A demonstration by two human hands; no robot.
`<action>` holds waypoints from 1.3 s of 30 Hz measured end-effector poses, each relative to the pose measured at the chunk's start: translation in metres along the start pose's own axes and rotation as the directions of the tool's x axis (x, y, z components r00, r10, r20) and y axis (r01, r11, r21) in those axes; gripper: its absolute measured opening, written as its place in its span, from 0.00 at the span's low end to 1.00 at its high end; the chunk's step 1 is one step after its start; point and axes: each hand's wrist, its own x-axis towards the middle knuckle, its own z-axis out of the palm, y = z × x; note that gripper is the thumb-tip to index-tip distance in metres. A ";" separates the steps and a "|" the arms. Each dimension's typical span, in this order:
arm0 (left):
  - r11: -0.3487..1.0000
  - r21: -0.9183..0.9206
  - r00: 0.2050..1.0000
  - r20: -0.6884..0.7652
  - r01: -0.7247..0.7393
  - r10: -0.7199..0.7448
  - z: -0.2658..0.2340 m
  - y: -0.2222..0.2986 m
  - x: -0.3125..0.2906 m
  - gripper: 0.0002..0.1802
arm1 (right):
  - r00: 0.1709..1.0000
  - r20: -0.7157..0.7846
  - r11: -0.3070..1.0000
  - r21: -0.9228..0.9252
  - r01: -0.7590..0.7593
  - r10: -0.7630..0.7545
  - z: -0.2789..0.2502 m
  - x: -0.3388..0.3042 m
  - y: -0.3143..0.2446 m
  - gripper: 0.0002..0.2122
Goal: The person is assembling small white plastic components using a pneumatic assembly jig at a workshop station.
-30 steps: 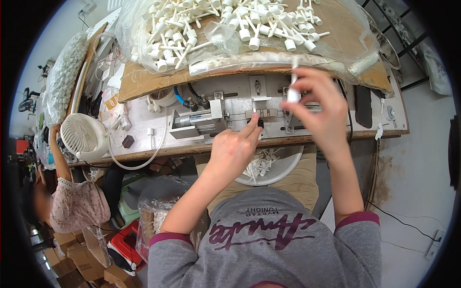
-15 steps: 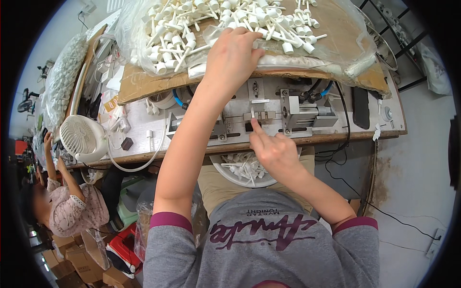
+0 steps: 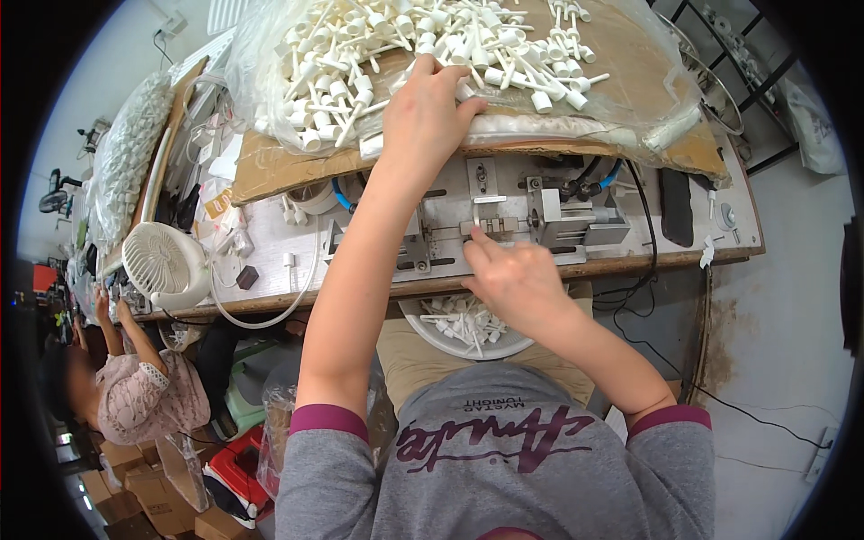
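My left hand [image 3: 425, 106] reaches onto the near side of a heap of white plastic parts [image 3: 337, 76], each a small cup on a thin stem. One white part [image 3: 463, 91] shows between its thumb and fingers, mostly hidden by the hand. Over the metal fixture [image 3: 500, 224] on the bench, my right hand [image 3: 515, 272] stretches its index finger to the holder's left end. Its thumb stands apart, the other fingers curl, and nothing shows in its grasp. A white stem [image 3: 477, 214] stands in the fixture just beyond that fingertip.
The heap lies on plastic-covered cardboard [image 3: 621, 99] above the bench. A bowl of white parts [image 3: 463, 324] rests at my lap. A white fan [image 3: 165, 264] stands left, a black phone [image 3: 676, 205] right, by a hanging black cable [image 3: 650, 225]. Another person [image 3: 148, 396] works at far left.
My left hand has drawn slightly left and toward me, and a white part now shows between thumb and fingers. My right fingertip remains at the fixture, its hand shifted slightly.
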 end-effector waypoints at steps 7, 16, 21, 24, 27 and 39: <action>0.969 -0.239 0.998 0.008 0.057 -0.056 -0.039 0.008 -0.007 0.15 | 0.863 -0.366 0.935 0.199 -0.294 0.349 -0.062 0.069 0.068 0.12; 0.934 -0.356 0.990 0.138 0.034 0.016 -0.069 0.052 -0.113 0.16 | 0.779 0.162 0.795 -0.091 -0.600 0.606 -0.052 0.153 0.144 0.31; 0.969 -0.249 0.977 0.205 0.000 0.053 -0.057 0.049 -0.160 0.16 | 0.936 0.087 0.940 -0.044 -0.339 0.341 -0.059 0.133 0.153 0.19; 0.985 -0.129 0.976 0.171 -0.115 0.137 -0.045 0.043 -0.173 0.17 | 0.943 0.118 0.950 -0.046 -0.307 0.311 -0.068 0.122 0.157 0.16; 0.989 -0.056 0.965 0.216 -0.138 0.148 -0.032 0.042 -0.183 0.16 | 0.947 0.145 0.957 -0.075 -0.280 0.288 -0.077 0.118 0.158 0.15; 0.976 0.104 0.910 0.391 -0.190 0.135 -0.026 0.046 -0.164 0.14 | 0.969 0.102 0.964 -0.169 -0.206 0.225 -0.080 0.123 0.170 0.12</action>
